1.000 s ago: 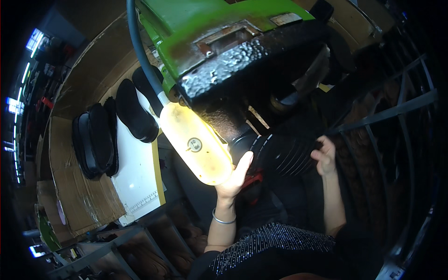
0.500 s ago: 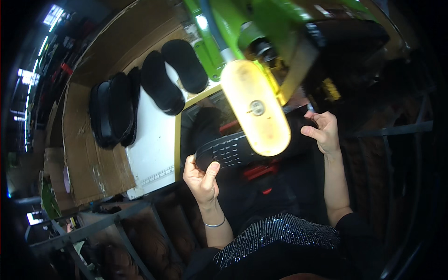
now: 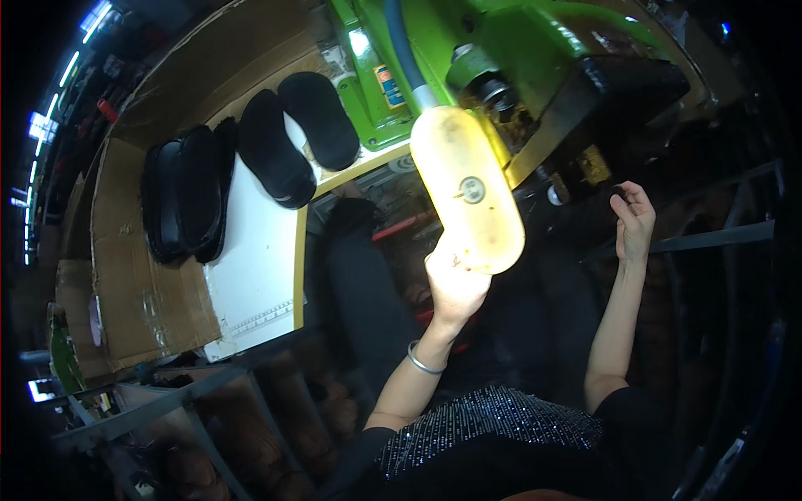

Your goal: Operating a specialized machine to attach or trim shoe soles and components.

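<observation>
My left hand, with a silver bangle on its wrist, is raised against the lower end of a glowing yellow oval lamp. The lamp hides its fingertips and whatever may be in them. Farther right, my right hand has its thumb and fingers drawn together beside the dark underside of a green machine. Something black shows at its fingertips, too dark to make out. On the white tabletop to the left lie two black shoe soles and a group of several more black soles.
An open cardboard box surrounds the soles at the left. The blue lamp neck comes down from above. Metal rack bars run along the lower left, and another bar lies right of my right hand.
Both hands held a long black sole under the lamp; it no longer shows clearly. My left hand has moved right and up to the lamp's lower end, my right hand farther right.
</observation>
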{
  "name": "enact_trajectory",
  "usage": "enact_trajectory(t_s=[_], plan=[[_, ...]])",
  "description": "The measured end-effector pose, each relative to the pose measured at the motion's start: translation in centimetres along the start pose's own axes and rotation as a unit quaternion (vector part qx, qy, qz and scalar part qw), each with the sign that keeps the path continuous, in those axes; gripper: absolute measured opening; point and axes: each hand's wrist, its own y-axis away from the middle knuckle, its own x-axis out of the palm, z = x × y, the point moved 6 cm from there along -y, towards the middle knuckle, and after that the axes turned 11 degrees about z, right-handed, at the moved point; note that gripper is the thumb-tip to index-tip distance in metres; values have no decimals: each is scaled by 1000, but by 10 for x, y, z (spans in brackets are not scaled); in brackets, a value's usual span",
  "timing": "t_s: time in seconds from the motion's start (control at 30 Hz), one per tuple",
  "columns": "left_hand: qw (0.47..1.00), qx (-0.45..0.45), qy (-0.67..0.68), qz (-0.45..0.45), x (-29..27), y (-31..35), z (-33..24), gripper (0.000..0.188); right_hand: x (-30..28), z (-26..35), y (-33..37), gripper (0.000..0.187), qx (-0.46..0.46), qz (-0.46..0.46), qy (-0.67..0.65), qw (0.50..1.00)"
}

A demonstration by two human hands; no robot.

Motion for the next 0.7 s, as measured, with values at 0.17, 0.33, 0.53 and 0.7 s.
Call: enact_trajectory(t_s=[0.17,0.33,0.53,0.7], plan=[[993,31,-111,-2,-7,4,2,28,17,24,-20,25,2,30,64,998],[998,22,-21,-57,-18,4,-41,26,59,32,-14,22,15,61,71,996],[993,-24,6,-115,-76,25,-50,22,110,16,-7,23,37,125,20,991],[988,-6,8,-156,-139,64,-86,38,166,4,14,57,62,270,-110,955]])
